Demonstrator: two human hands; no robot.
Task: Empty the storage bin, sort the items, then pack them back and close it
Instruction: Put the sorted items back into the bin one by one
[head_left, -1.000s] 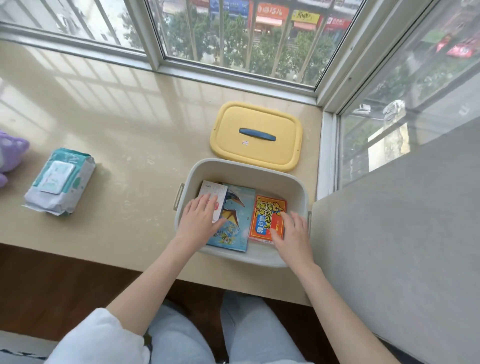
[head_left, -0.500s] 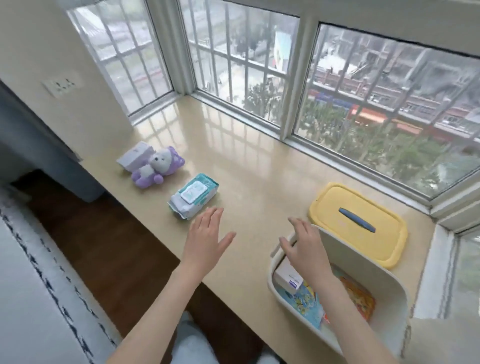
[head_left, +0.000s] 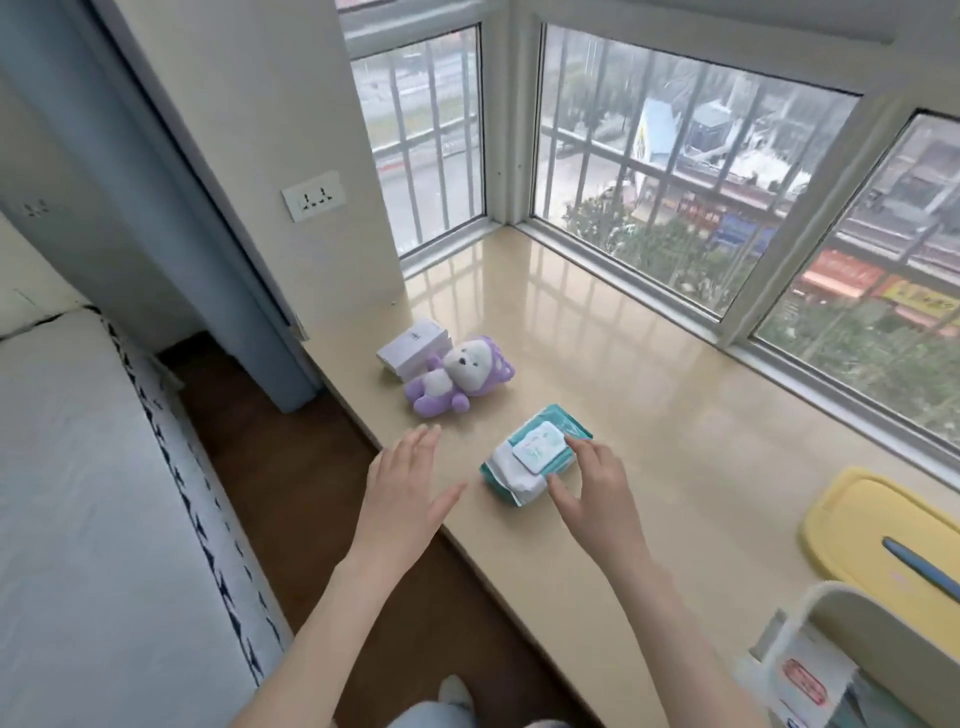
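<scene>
While the left hand (head_left: 402, 499) hovers with fingers spread, the right hand (head_left: 597, 488) grips the teal-and-white soft plastic wet-wipe pack (head_left: 519, 467), which lies on the beige polished stone windowsill (head_left: 649, 405), well apart from the white plastic storage bin (head_left: 872, 639).

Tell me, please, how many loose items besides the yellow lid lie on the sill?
3: white cardboard box by the wall, purple plush toy beside it, teal wet-wipes pack held by the right hand. Others may lie off-frame.

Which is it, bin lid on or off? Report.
Off. The yellow lid lies flat on the sill beside the open bin, items visible inside.
</scene>
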